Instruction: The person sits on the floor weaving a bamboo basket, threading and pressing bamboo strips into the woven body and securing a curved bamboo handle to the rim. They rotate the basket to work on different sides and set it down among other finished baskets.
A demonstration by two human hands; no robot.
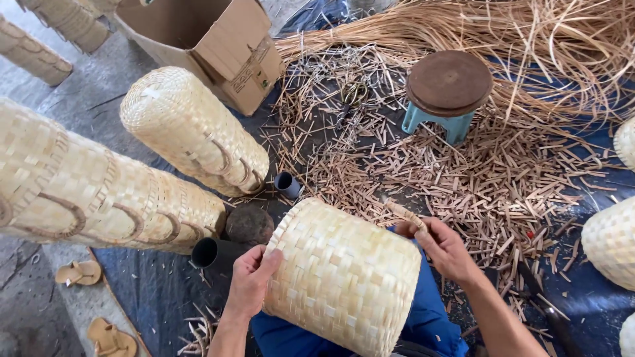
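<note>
A pale woven bamboo basket (pixel 340 277) lies on its side across my lap, its closed bottom facing me. My left hand (pixel 251 281) grips the basket's left edge, fingers curled over the weave. My right hand (pixel 442 246) is at the basket's far right rim, pinching a thin cane strip (pixel 405 213) that sticks up from it. My blue trousers (pixel 430 317) show beneath the basket.
Two tall stacks of woven baskets (pixel 192 129) (pixel 99 192) lean at the left. A cardboard box (pixel 218 46) sits behind them. A small round-topped stool (pixel 448 86) stands among cane offcuts (pixel 476 178). Scissors (pixel 354 99), dark tubes (pixel 288 185), more baskets (pixel 612 241) and sandals (pixel 79 272) lie around.
</note>
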